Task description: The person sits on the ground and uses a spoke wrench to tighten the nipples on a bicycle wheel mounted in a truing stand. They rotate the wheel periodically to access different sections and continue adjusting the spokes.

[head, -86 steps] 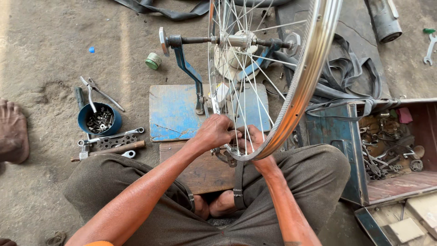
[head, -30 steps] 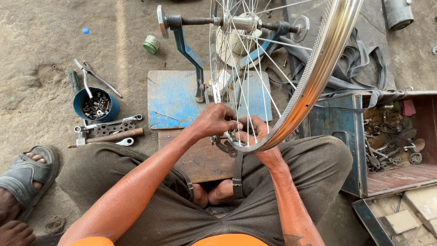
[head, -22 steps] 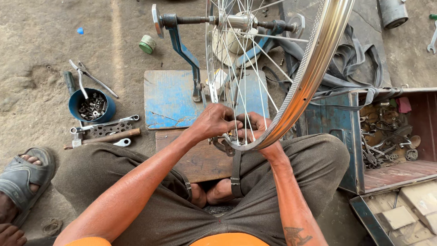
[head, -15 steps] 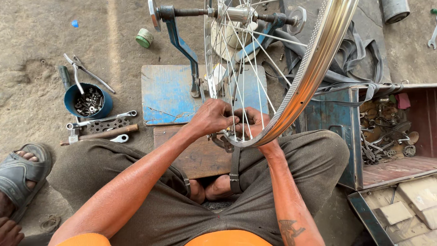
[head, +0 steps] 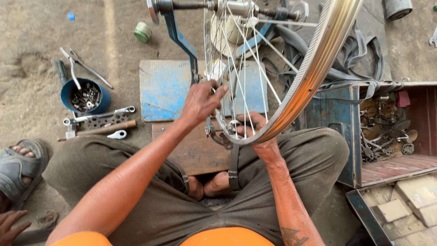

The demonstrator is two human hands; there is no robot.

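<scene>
A shiny bicycle wheel rim (head: 314, 73) with thin spokes (head: 246, 68) stands upright in a blue truing stand (head: 180, 41), its hub (head: 236, 7) at the top edge. My left hand (head: 200, 102) is raised to the spokes, fingers curled and pinching one near the left side of the wheel. My right hand (head: 257, 134) grips the lowest part of the rim from below, thumb over the spoke nipples. I sit cross-legged, bare feet (head: 214, 184) under the wheel.
A blue board (head: 161, 89) and a brown wooden board (head: 191, 150) lie under the stand. A blue cup of small metal parts (head: 84, 95), pliers (head: 82, 68), wrenches and a wooden-handled tool (head: 98, 125) lie left. An open metal toolbox (head: 387, 127) sits right. Another person's sandalled foot (head: 18, 161) is at far left.
My left hand has lifted from the bottom of the rim up onto the spokes. My right hand stays on the rim's lowest part. The view has shifted slightly.
</scene>
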